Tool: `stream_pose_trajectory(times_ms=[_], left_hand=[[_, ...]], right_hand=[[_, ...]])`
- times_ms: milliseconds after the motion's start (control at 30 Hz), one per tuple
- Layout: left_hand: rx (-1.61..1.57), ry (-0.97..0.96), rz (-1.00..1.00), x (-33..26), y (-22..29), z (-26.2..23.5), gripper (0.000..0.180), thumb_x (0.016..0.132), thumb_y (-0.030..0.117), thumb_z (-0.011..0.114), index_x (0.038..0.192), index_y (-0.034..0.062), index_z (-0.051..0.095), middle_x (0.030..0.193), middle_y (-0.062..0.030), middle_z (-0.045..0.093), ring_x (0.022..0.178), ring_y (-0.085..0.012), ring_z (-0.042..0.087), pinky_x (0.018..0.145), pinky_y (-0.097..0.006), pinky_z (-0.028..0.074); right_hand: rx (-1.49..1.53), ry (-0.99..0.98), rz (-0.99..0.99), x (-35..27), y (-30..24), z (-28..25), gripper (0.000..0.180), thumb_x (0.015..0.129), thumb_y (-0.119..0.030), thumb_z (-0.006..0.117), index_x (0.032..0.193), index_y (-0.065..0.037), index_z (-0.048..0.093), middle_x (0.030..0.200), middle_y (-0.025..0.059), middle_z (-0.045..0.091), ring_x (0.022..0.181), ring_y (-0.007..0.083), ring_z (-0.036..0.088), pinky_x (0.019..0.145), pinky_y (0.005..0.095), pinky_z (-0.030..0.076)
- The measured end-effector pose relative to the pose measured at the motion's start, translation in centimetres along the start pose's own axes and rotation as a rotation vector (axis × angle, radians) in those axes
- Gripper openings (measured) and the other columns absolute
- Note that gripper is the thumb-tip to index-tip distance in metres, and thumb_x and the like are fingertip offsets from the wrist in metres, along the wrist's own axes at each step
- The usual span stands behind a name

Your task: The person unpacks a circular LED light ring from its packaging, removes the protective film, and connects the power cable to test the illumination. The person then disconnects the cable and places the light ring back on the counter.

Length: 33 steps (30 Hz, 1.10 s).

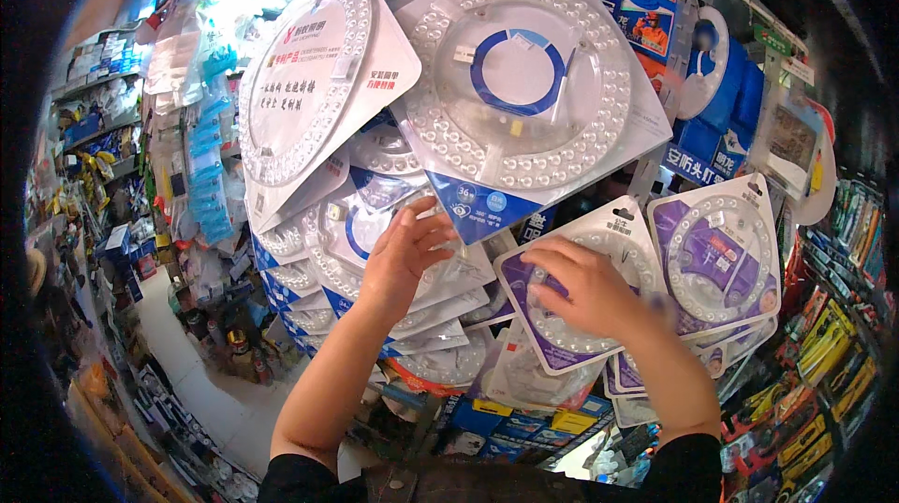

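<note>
Round LED light modules in clear blister packs hang in front of me. My left hand [407,250] has its fingers apart and slightly bent. It lies over the stacked white-and-blue packs [323,250], just below the lower corner of a large LED ring pack [524,142]; whether it touches them I cannot tell. My right hand [585,286] is over a purple-and-white LED ring pack [552,346], fingers spread and curved across its front, not closed round it. A similar purple pack [716,255] hangs to its right. At upper left, another white ring pack [314,81] hangs tilted.
Blue boxes of headlamps [721,100] hang at upper right. Carded hand tools [824,344] fill the right side. Several bags of small parts [211,147] hang at left, beside loaded shelves [103,128]. A pale floor strip [192,381] runs between goods at lower left.
</note>
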<state>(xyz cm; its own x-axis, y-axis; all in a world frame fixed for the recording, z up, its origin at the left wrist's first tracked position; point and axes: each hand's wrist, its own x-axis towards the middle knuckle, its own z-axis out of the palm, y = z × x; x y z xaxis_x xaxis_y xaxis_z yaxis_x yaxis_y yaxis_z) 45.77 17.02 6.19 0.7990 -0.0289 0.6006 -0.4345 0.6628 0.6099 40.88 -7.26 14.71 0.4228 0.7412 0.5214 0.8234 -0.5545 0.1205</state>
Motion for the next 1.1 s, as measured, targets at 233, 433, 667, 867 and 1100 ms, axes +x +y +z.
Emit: stream_pose_trajectory(times_ms=[233, 433, 667, 867, 1100], left_hand=[[-0.682, 0.12, 0.149, -0.3, 1.3, -0.8, 0.042, 0.092, 0.029, 0.044, 0.119, -0.0033, 0.041, 0.129, -0.0193, 0.044, 0.121, -0.0286, 0.043, 0.101, -0.038, 0.036], [-0.88, 0.053, 0.182, -0.7, 2.5, -2.5, 0.039, 0.09, 0.027, 0.048, 0.108, -0.0072, 0.049, 0.117, -0.0228, 0.054, 0.105, -0.0282, 0.055, 0.093, -0.034, 0.044], [-0.647, -0.266, 0.247, -0.5, 8.2, -3.3, 0.049, 0.094, 0.033, 0.039, 0.114, -0.0111, 0.048, 0.112, -0.0255, 0.057, 0.097, -0.0278, 0.06, 0.088, -0.034, 0.048], [-0.538, -0.259, 0.167, -0.2, 10.7, -3.2, 0.045, 0.094, 0.031, 0.032, 0.11, -0.0061, 0.052, 0.104, -0.0234, 0.06, 0.086, -0.0267, 0.062, 0.082, -0.033, 0.049], [-0.484, -0.254, 0.156, -0.5, 11.7, -3.3, 0.043, 0.093, 0.029, 0.029, 0.111, -0.0046, 0.05, 0.104, -0.0232, 0.06, 0.08, -0.0246, 0.061, 0.076, -0.033, 0.049]], right_hand=[[0.073, 0.103, 0.031, 3.0, 1.5, 2.5, 0.044, 0.083, -0.016, 0.055, 0.121, 0.003, 0.041, 0.118, 0.0226, 0.047, 0.109, 0.0416, 0.046, 0.091, 0.0427, 0.04], [-0.032, 0.19, -0.051, 5.8, 2.8, 6.9, 0.037, 0.083, -0.015, 0.054, 0.116, 0.001, 0.046, 0.112, 0.0256, 0.051, 0.104, 0.0446, 0.047, 0.089, 0.0469, 0.039], [-0.392, 0.273, -0.099, 12.6, 1.6, 8.3, 0.036, 0.085, -0.018, 0.055, 0.117, 0.0, 0.052, 0.114, 0.0231, 0.054, 0.104, 0.0378, 0.052, 0.093, 0.0435, 0.038], [-0.069, 0.412, -0.009, 18.5, -0.3, 7.4, 0.031, 0.084, -0.018, 0.06, 0.107, 0.001, 0.058, 0.097, 0.0199, 0.062, 0.087, 0.0297, 0.062, 0.078, 0.0353, 0.048], [-0.199, 0.425, -0.098, 20.6, -2.5, 6.2, 0.031, 0.083, -0.019, 0.062, 0.106, 0.002, 0.059, 0.099, 0.0169, 0.063, 0.09, 0.0261, 0.062, 0.081, 0.034, 0.047]])
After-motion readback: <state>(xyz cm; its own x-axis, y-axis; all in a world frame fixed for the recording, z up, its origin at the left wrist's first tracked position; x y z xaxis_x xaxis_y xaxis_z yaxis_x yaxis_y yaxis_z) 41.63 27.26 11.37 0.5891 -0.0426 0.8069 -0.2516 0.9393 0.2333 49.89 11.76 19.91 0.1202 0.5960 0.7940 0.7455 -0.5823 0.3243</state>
